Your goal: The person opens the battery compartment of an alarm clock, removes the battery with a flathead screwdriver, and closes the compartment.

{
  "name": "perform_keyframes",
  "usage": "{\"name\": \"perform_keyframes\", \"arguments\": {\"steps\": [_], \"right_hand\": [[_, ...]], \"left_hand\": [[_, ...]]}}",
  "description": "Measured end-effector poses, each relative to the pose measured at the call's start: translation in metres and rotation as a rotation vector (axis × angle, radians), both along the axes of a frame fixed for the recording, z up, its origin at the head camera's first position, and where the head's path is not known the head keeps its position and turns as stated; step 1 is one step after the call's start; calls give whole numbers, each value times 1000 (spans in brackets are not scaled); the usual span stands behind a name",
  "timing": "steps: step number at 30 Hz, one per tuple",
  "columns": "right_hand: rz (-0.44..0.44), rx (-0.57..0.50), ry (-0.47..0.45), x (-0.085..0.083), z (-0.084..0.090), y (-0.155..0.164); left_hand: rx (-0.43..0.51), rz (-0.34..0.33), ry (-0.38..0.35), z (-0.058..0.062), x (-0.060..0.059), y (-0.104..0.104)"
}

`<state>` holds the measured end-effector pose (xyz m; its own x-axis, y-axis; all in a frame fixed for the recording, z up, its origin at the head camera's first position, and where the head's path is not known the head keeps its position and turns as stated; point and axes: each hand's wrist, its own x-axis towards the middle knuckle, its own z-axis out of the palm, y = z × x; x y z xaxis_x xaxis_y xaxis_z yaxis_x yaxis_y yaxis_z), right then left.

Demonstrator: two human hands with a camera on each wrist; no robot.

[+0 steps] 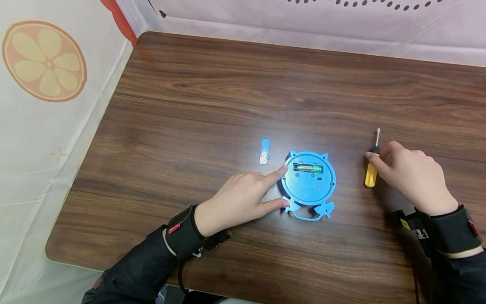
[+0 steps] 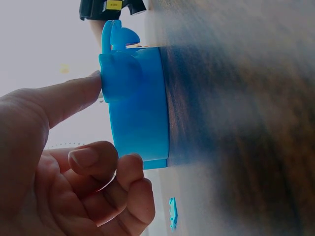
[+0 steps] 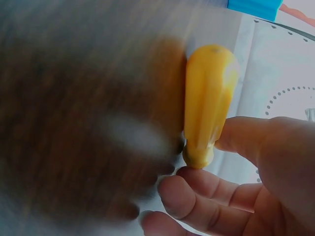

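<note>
A blue alarm clock (image 1: 310, 190) lies face down on the table, its handle and bell shapes pointing toward me. One green battery (image 1: 308, 168) shows in its uncovered compartment. My left hand (image 1: 239, 198) touches the clock's left side, index finger on the rim and thumb on a bell shape; in the left wrist view its other fingers curl beside the wall. A screwdriver with a yellow handle (image 1: 370, 175) lies to the right of the clock. My right hand (image 1: 417, 175) pinches it near the dark collar between thumb and fingers. Its tip points away from me.
A small blue battery cover (image 1: 264, 151) with a whitish end lies just left of the clock. The brown wood-grain table (image 1: 212, 105) meets pale curtains (image 1: 341, 29) at the back and left. A black band (image 1: 183, 232) wraps each wrist.
</note>
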<state>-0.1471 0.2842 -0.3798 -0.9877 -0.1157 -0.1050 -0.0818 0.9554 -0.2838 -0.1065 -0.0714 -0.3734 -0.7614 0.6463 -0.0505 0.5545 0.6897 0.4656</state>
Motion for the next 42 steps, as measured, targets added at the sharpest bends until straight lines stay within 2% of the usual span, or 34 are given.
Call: {"name": "perform_keyframes", "arguments": {"steps": [5, 15, 22, 29, 35, 42], "right_hand": [[-15, -4, -5, 1, 2, -1], [-37, -12, 46, 4, 5, -2], [-28, -16, 55, 2, 5, -3], [6, -44, 110, 4, 11, -9], [111, -134, 63, 3, 23, -27], [261, -179, 87, 6, 28, -52]], "left_hand": [[0, 4, -9, 0, 0, 0], [-1, 8, 2, -1, 1, -2], [7, 7, 4, -2, 1, -2], [14, 2, 7, -3, 1, -2], [13, 0, 7, -3, 1, -3], [33, -10, 18, -4, 1, -3]]}}
